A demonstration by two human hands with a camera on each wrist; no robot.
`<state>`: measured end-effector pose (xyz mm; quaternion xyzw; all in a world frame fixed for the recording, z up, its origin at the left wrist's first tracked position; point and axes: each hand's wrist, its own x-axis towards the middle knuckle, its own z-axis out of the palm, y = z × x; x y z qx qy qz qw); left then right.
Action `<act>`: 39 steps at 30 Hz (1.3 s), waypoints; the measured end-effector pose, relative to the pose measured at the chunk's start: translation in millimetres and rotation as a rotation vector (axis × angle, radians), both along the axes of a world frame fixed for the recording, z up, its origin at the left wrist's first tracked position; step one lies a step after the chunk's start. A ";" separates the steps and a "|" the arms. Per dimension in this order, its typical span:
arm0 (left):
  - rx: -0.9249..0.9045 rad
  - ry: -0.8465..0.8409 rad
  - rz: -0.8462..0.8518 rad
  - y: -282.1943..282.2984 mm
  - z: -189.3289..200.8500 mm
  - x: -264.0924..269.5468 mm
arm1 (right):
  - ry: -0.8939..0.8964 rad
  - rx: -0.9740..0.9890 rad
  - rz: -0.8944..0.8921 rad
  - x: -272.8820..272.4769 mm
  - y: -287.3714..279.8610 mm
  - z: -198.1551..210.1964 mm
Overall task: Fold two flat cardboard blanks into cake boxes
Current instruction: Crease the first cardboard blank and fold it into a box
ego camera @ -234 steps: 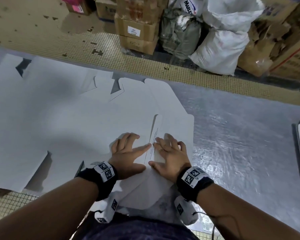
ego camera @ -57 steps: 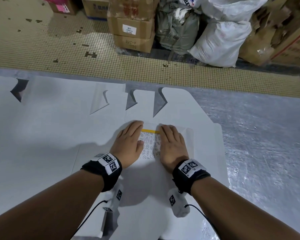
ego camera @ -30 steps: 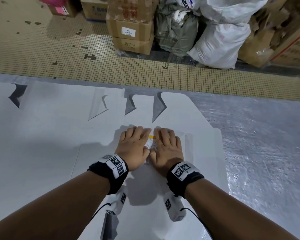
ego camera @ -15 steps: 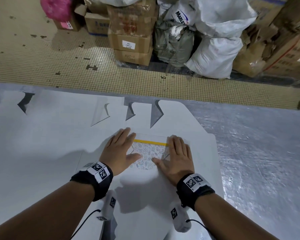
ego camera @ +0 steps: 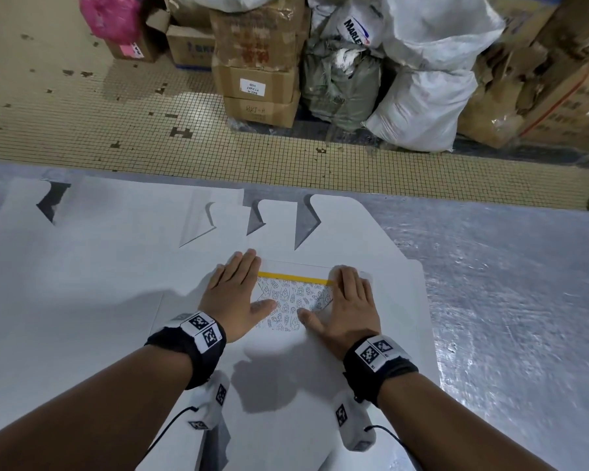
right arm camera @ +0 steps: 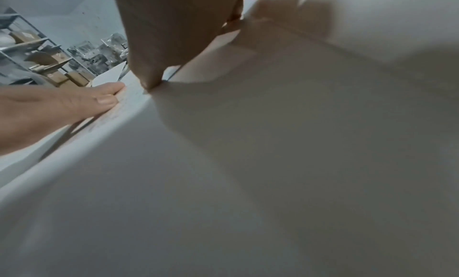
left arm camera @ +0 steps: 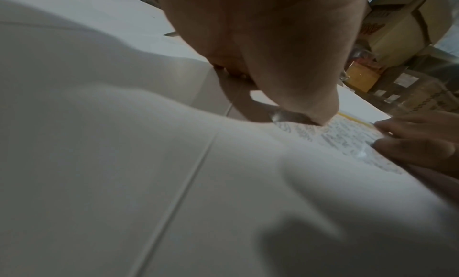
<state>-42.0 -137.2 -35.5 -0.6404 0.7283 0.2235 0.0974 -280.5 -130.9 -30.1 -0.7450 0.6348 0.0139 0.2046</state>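
Observation:
A white cardboard blank (ego camera: pixel 364 253) lies flat on the silver sheet in front of me. One flap (ego camera: pixel 291 297) is folded over onto it, showing a patterned side with a yellow stripe along its far edge. My left hand (ego camera: pixel 233 295) presses flat on the flap's left end, fingers straight. My right hand (ego camera: pixel 349 305) presses flat on its right end. Both thumbs point inward onto the pattern. A second white blank (ego camera: pixel 82 266) lies flat to the left, partly under the first. In the left wrist view my left hand's thumb (left arm camera: pixel 293 96) touches the patterned flap (left arm camera: pixel 347 139).
The silver sheet (ego camera: pixel 510 300) covers the floor to the right. Beyond it runs a tiled strip (ego camera: pixel 218 158). Stacked cardboard cartons (ego camera: pixel 259 62), white sacks (ego camera: pixel 422 96) and a pink bag (ego camera: pixel 113 15) stand along the far side.
My hands were close together at the flap's middle one second ago. They have slid apart along the fold to its two ends, uncovering the pattern and the yellow stripe.

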 end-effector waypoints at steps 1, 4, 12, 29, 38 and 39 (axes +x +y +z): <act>0.011 -0.011 -0.001 -1.2 0.5 -0.6 | 0.002 0.009 -0.001 0.7 -0.4 0.2; 0.037 -0.044 0.013 -1.8 6.9 -4.2 | 0.036 0.068 -0.006 2.0 2.3 0.9; 0.041 0.022 0.067 10.5 -0.2 -4.9 | 0.101 0.158 0.011 -5.7 3.6 0.4; -0.092 0.570 0.572 28.2 49.4 35.1 | 0.068 0.186 0.044 -10.9 -9.6 0.4; -0.052 0.429 0.475 125.5 35.8 94.4 | -0.515 -0.468 0.464 26.1 37.6 16.5; -0.054 0.423 0.469 132.5 34.1 103.0 | -0.557 -0.495 0.519 31.3 47.1 16.2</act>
